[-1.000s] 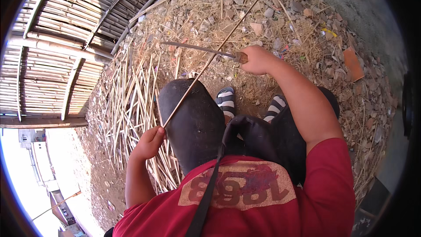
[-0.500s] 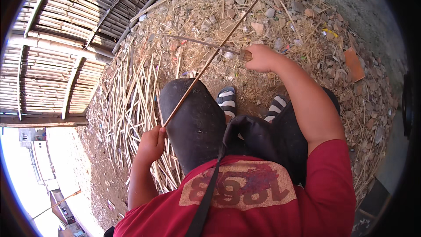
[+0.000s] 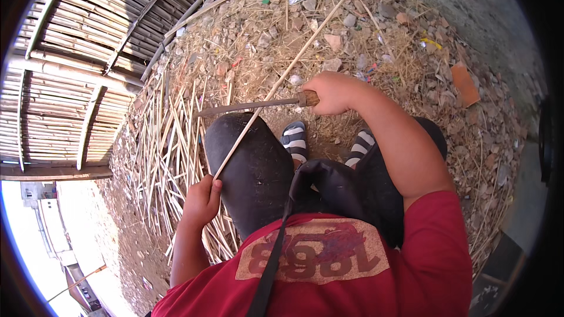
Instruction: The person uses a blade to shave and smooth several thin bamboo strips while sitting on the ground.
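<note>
My left hand (image 3: 201,201) is closed round the near end of a long, thin bamboo strip (image 3: 298,61), thumb along it. The strip slants up and away to the right, passing over my dark-trousered left knee (image 3: 232,132). In my right hand (image 3: 336,93) is the wooden handle of a knife (image 3: 229,108). Its long, dark blade points left and crosses the strip just beyond the knee. Blade and strip seem to touch at the crossing. The strip's pale face shows upward.
A heap of split bamboo strips (image 3: 170,152) lies on the ground left of my legs. At the upper left stands a bamboo slat wall (image 3: 70,82). Rubble and dry straw cover the ground ahead, with an orange brick piece (image 3: 465,84) at the right. My feet wear striped sandals (image 3: 295,140).
My right hand has drawn the knife nearer to me and left along the strip, down to the knee. The strip's upper face has gone from brown to pale. My left hand has barely moved.
</note>
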Action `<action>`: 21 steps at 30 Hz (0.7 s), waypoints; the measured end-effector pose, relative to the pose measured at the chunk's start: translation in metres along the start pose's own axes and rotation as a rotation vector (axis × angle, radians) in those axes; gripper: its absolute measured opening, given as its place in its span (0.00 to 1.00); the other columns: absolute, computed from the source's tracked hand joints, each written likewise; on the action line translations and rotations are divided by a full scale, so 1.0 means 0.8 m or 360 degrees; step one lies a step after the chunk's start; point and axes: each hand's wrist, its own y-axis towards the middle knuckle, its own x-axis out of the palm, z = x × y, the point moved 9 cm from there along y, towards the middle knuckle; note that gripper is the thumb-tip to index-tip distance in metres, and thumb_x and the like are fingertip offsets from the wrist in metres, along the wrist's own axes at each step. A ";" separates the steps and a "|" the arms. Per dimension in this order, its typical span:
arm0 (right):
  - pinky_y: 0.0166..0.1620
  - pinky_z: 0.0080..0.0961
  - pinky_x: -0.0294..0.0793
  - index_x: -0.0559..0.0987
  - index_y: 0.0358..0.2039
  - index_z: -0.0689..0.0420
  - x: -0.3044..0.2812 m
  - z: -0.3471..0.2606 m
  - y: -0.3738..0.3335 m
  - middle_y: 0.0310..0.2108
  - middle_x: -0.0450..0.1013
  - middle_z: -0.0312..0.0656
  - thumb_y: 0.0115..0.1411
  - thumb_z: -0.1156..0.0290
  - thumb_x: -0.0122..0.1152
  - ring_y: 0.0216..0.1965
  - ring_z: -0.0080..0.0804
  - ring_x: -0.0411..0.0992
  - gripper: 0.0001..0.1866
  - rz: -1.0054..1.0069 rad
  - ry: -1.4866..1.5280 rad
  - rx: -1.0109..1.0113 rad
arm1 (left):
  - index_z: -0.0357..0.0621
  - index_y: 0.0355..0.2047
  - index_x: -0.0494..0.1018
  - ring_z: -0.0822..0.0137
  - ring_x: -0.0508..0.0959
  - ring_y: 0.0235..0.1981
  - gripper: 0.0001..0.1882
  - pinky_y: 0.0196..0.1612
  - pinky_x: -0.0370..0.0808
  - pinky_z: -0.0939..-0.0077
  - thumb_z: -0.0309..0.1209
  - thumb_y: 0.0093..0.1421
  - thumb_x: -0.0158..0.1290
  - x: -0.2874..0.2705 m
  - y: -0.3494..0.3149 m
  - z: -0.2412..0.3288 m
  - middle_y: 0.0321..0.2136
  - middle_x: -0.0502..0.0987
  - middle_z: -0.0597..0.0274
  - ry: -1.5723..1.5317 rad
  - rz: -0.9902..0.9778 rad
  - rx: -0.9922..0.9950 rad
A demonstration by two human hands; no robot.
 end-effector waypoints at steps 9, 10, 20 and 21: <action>0.39 0.41 0.75 0.80 0.36 0.57 -0.020 0.012 -0.012 0.29 0.78 0.50 0.45 0.65 0.63 0.33 0.47 0.77 0.16 0.0065 0.0015 0.0166 | 0.34 0.26 0.67 0.36 0.73 0.25 0.22 0.30 0.68 0.51 0.40 0.72 0.43 -0.001 0.005 -0.015 0.20 0.71 0.38 -0.0140 -0.0074 -0.0075; 0.39 0.41 0.75 0.80 0.37 0.57 -0.015 -0.002 -0.012 0.29 0.78 0.50 0.45 0.65 0.63 0.34 0.47 0.77 0.16 0.0001 -0.0048 0.0104 | 0.34 0.26 0.67 0.37 0.73 0.25 0.22 0.30 0.68 0.52 0.40 0.72 0.43 -0.001 0.006 -0.018 0.20 0.71 0.39 -0.0193 -0.0110 -0.0081; 0.40 0.41 0.76 0.81 0.38 0.59 -0.019 0.044 -0.004 0.31 0.79 0.51 0.45 0.66 0.62 0.35 0.49 0.78 0.19 0.0161 0.0199 0.0270 | 0.34 0.28 0.69 0.39 0.72 0.23 0.22 0.30 0.68 0.52 0.40 0.73 0.41 0.000 0.011 -0.022 0.19 0.71 0.40 -0.0151 -0.0069 -0.0059; 0.40 0.41 0.76 0.81 0.39 0.59 -0.012 0.031 -0.002 0.31 0.79 0.51 0.45 0.66 0.62 0.35 0.49 0.78 0.19 0.0072 0.0097 0.0191 | 0.34 0.27 0.69 0.37 0.72 0.24 0.22 0.31 0.68 0.51 0.40 0.73 0.41 -0.001 0.011 -0.019 0.19 0.72 0.39 -0.0101 -0.0044 -0.0035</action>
